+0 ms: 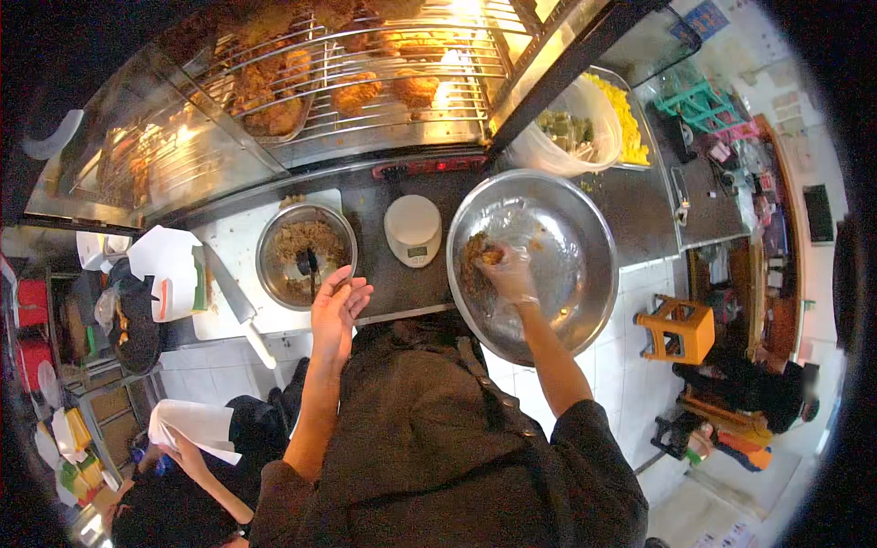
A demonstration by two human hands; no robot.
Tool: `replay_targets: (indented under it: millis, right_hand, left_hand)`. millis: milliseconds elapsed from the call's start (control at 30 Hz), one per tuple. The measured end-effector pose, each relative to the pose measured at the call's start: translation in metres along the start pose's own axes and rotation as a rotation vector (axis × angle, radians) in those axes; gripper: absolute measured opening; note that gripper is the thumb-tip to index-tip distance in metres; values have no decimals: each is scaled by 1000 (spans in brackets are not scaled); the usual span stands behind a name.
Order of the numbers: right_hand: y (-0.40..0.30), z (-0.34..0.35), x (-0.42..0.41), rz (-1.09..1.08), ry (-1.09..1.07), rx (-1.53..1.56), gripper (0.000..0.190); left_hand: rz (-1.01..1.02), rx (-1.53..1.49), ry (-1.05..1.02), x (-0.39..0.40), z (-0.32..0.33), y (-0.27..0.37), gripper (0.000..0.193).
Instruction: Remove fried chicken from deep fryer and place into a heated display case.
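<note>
My right hand [512, 275], in a clear plastic glove, is inside a large stainless-steel bowl [574, 226]. Its fingers close around some golden-brown food [492, 256], beside a clump of brown crumbly food [473, 264] on the bowl's left wall. Bare and holding nothing, my left hand [337, 305] hovers with fingers apart at the near right rim of a smaller metal bowl [266, 288]. That bowl contains shredded brown food [301, 240] and a dark utensil [308, 264]. Between the two bowls stands a round white kitchen scale [412, 226] with nothing on its pan.
A knife [233, 291] lies on a white cutting board [216, 322], its handle past the near edge. Behind the counter is a lit display warmer [384, 130] with fried pieces on racks. A plastic tub [603, 154] stands back right. At lower left, another person's hand [185, 455] holds white paper [199, 421].
</note>
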State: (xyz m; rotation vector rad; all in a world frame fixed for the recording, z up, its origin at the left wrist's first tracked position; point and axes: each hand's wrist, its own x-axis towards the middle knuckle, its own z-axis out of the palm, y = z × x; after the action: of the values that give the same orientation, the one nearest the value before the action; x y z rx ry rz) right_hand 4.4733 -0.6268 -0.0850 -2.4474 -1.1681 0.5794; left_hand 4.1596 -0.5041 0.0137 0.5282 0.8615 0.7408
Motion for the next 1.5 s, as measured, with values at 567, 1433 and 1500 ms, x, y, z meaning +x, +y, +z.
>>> replay_targets:
  millis: [567,1433,1500]
  right_hand:
    - [-309,-247,198,-593,816,188,38]
    - [-113,-170,-58,-40,518,879,37]
    - [-86,-164,-109,-53,699,383,33]
  left_hand:
    - [247,-165,12,-13,-7,16,27]
    - [1009,414,131,144,34,158,51]
    - [1084,659,209,133,67,143,53]
